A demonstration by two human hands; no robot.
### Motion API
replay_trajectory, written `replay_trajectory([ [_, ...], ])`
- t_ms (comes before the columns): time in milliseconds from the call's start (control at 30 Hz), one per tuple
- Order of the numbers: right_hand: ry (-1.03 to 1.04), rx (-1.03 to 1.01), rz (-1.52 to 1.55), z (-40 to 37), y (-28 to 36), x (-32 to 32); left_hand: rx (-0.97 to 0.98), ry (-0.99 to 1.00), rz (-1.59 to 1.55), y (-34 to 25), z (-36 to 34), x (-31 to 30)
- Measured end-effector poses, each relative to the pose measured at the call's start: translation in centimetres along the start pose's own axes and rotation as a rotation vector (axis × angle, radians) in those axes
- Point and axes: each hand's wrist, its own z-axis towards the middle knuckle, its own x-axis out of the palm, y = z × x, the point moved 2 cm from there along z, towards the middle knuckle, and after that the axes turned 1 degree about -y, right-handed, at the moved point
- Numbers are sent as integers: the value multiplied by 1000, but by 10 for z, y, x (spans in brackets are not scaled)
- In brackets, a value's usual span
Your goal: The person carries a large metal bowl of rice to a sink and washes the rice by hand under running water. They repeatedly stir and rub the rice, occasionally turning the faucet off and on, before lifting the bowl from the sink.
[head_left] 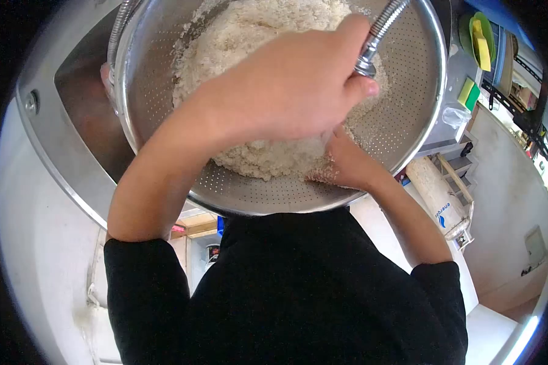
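A wide perforated metal colander (402, 131) holds a large mound of wet white rice (256, 159). Reaching across it from the left, my left hand (304, 79) is closed around the end of a flexible metal spray hose (383, 27). The outlet below that hand is hidden, though a pale blur like water shows there. My right hand (347, 161) is pushed into the near right side of the rice, with grains stuck to its skin. Its fingers are mostly buried or covered by my left hand.
The colander sits over a steel sink (85, 79). At the right are a green bowl (469, 36) with a yellow item (481, 45), a green and yellow sponge (468, 94) and crumpled clear plastic (455, 117). A printed sack (432, 188) lies lower right.
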Motion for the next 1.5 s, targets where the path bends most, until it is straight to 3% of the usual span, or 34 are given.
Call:
replay_trajectory([
  [133, 95, 27, 103, 6, 11, -7, 25, -42, -10, 1, 7, 23],
  [267, 43, 117, 217, 26, -25, 34, 26, -33, -22, 0, 10, 31],
  [400, -7, 147, -160, 39, -22, 50, 51, -74, -68, 2, 10, 39],
  [667, -171, -36, -264, 80, -8, 46, -29, -39, -86, 2, 10, 37],
  [767, -190, -128, -242, 88, -7, 37, 53, -83, -9, -2, 9, 29],
  [967, -278, -299, -177, 35, 18, -5, 95, -119, -3, -2, 6, 20],
  [1067, -200, -143, -147, 7, 31, -9, -157, 92, -172, -18, 13, -8],
  [1133, 288, 13, 53, 3, 20, 13, -62, 184, -202, -16, 8, -16],
  [1167, 290, 12, 50, 7, 17, 20, -30, 214, -212, -15, 6, -14],
  [1233, 374, 1, 288, 19, 15, 37, 5, -15, 42, -6, 2, 8],
  [1367, 298, -60, 433, 27, 7, 54, 18, -36, 67, -5, 2, 12],
  [1433, 202, -262, 86, 30, 6, 63, 57, -47, 99, -3, 2, 11],
  [1500, 236, -243, -34, 37, 6, 69, 43, -43, 125, -3, 2, 12],
])
